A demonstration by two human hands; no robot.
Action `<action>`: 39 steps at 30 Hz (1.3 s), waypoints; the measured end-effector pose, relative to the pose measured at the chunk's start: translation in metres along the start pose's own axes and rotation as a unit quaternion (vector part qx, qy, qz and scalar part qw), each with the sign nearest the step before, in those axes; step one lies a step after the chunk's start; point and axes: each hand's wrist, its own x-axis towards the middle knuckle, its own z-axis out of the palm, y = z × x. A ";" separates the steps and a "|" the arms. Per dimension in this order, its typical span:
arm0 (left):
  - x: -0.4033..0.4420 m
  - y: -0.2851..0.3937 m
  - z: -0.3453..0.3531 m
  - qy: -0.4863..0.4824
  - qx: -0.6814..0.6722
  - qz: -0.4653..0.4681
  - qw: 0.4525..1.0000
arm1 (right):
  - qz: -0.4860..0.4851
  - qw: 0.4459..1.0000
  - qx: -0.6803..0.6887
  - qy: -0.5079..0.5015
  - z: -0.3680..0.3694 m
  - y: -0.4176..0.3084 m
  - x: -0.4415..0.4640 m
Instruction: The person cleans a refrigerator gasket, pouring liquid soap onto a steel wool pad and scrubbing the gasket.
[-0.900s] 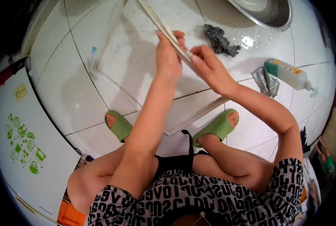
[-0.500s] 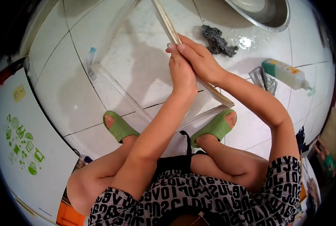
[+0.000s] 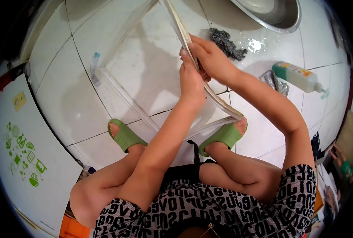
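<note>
A pale, see-through rectangular frame (image 3: 131,100) with stained strips along its edges is held up above the tiled floor. My left hand (image 3: 191,77) pinches its near right-hand strip from the left side. On the same strip, slightly higher, my right hand (image 3: 213,59) is closed from the other side, its far fingers curled underneath. The two hands nearly touch. Below them the strip bows away toward a corner above the right slipper (image 3: 223,139).
Grey scouring mesh (image 3: 226,43) lies beside wet patches, below a metal basin (image 3: 287,20). A bottle (image 3: 297,76) and a silvery cloth (image 3: 274,82) lie on the right. A white panel with green prints (image 3: 30,158) stands left; the left slipper (image 3: 125,137) is nearby.
Both hands have shifted down the frame's strip and closer together. The frame has tilted, and its near right corner now shows beside the right slipper, with the strip bowed outward.
</note>
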 end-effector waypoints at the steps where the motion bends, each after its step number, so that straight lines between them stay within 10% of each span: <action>1: -0.001 0.008 0.006 0.038 0.017 -0.011 0.999 | 0.061 0.997 0.031 -0.021 0.001 -0.012 -0.012; 13: -0.011 -0.031 -0.008 -0.141 0.062 -0.071 0.985 | 0.058 0.991 0.117 0.038 -0.021 -0.019 0.023; 15: -0.007 -0.027 -0.002 -0.019 0.104 0.043 0.993 | 0.065 0.996 0.055 0.005 -0.021 -0.020 0.017; 26: 0.019 0.044 -0.006 -0.018 0.004 0.185 0.982 | -0.163 0.976 -0.108 0.094 0.005 0.010 0.025; 31: 0.027 0.054 0.000 0.033 0.269 0.278 0.922 | -0.188 0.944 -0.247 0.112 0.019 0.004 0.008; 39: 0.041 0.062 -0.018 0.060 0.098 0.144 0.983 | -0.235 0.963 -0.130 0.015 0.032 0.016 -0.013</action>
